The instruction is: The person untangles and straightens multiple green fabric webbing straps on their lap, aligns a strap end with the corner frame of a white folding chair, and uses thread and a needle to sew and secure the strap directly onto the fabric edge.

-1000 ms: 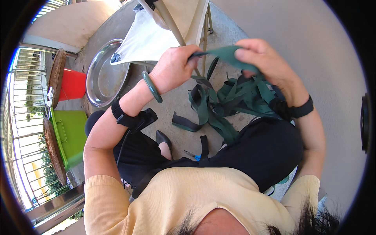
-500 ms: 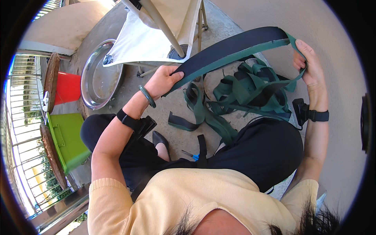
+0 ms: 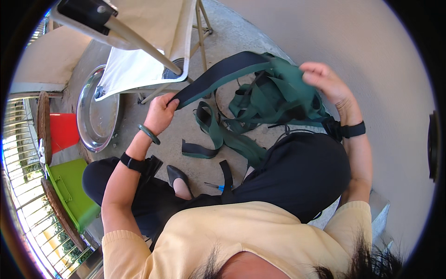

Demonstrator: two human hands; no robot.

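Observation:
A long fabric strip (image 3: 223,69), black on one face and green along its edge, arches up from my left hand (image 3: 160,114). Thumb and fingers of that hand pinch its end. My right hand (image 3: 327,83) is raised at the right with fingers stretched out, beside the strip's blurred green part; nothing shows between the fingers. Beneath lies a tangled heap of green and black strips (image 3: 260,100) on the floor, with one loose end (image 3: 200,149) trailing toward my legs. Blue-handled scissors (image 3: 221,187) lie in front of my lap, partly hidden by a black band (image 3: 226,174).
A folding chair with pale cloth (image 3: 158,37) stands ahead to the left. Next to it is a metal basin (image 3: 95,116). A red bucket (image 3: 63,132), a green bin (image 3: 72,188) and a railing (image 3: 23,186) line the left side. A wall (image 3: 390,116) rises close on the right.
My right hand has let go of the strip and opened; that part of the strip now sags toward the heap. My left hand still pinches its end. The whole view has shifted slightly.

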